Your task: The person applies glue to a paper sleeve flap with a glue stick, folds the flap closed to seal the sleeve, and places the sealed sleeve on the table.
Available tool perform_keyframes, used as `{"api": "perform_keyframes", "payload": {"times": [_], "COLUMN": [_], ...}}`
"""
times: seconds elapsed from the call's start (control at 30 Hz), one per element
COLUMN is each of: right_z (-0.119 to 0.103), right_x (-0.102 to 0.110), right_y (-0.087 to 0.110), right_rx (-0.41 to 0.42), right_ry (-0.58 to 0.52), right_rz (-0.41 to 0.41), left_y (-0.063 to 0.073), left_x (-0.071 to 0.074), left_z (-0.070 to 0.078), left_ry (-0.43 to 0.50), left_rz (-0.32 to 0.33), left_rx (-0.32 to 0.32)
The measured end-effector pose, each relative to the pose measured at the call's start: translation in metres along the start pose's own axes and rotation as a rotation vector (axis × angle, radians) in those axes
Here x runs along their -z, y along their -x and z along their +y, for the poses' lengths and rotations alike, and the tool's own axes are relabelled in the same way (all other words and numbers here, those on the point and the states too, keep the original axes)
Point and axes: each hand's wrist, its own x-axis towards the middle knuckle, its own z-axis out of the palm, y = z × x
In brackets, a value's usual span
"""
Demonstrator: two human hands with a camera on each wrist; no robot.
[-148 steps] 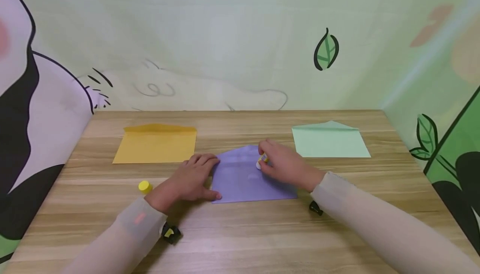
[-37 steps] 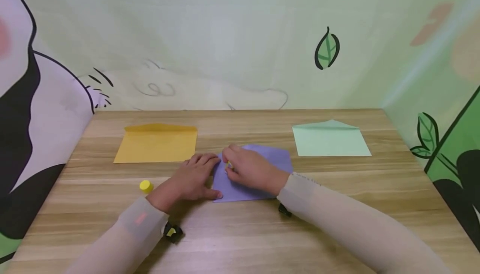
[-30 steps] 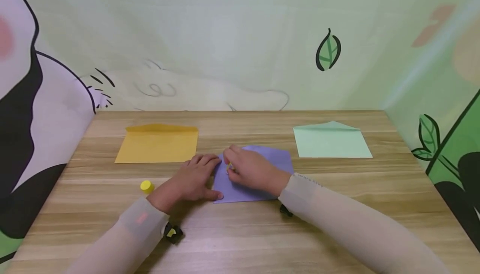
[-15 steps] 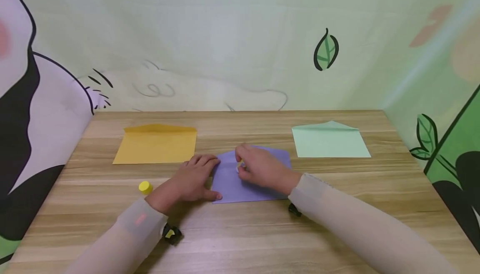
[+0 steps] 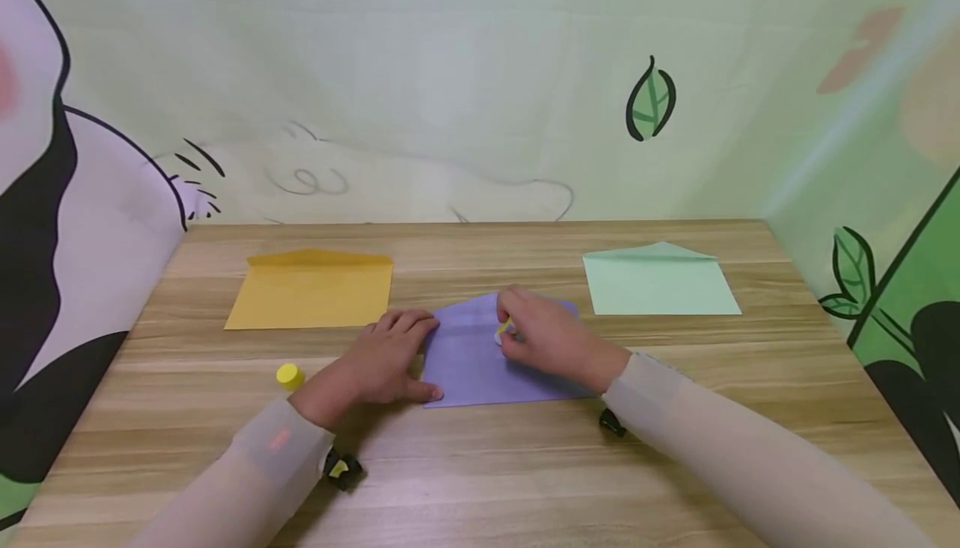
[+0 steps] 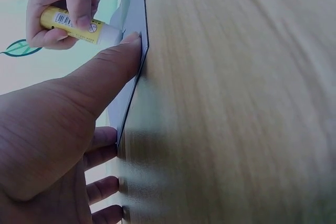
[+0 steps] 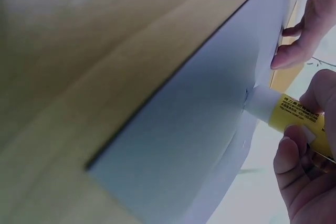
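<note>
Pale green wall (image 5: 450, 72) with cartoon leaf and animal prints is standing behind a wood-grain table (image 5: 480, 481). Purple envelope (image 5: 465, 369) is lying mid-table, just in front of the person, peaked flap side facing the wall.

Left hand (image 5: 378, 364) is resting at its left end: thumb pressing the near corner, the other fingers reaching to the far part of that edge, thumb spread well away from them. Left wrist view is showing small gaps between the fingertips.

Right hand (image 5: 558, 335) is pinching a yellow glue stick (image 6: 63, 20) between thumb and fingers, uncapped. Its white end is touching the envelope near the flap crease, per right wrist view.

Yellow cap (image 5: 288, 376) is sitting on the table, just left of the left wrist. Orange envelope (image 5: 311, 294) is lying farther back on the left, mint envelope (image 5: 660, 289) farther back on the right. Both are showing their flaps along the far edge. Light sleeves (image 5: 720, 435) are covering both forearms.
</note>
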Motion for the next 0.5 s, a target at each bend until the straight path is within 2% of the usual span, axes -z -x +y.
{"api": "perform_keyframes", "payload": {"times": [0.23, 0.5], "right_z": [0.008, 0.017], "right_x": [0.004, 0.012], "right_y": [0.009, 0.020], "right_rx": [-0.018, -0.067], "right_ry": [0.029, 0.032], "right_rz": [0.034, 0.033], "left_y": [0.000, 0.000], "left_x": [0.000, -0.001], "left_z": [0.000, -0.002], "left_ry": [0.001, 0.002], "left_rz": [-0.009, -0.013], "left_rx": [0.006, 0.006]}}
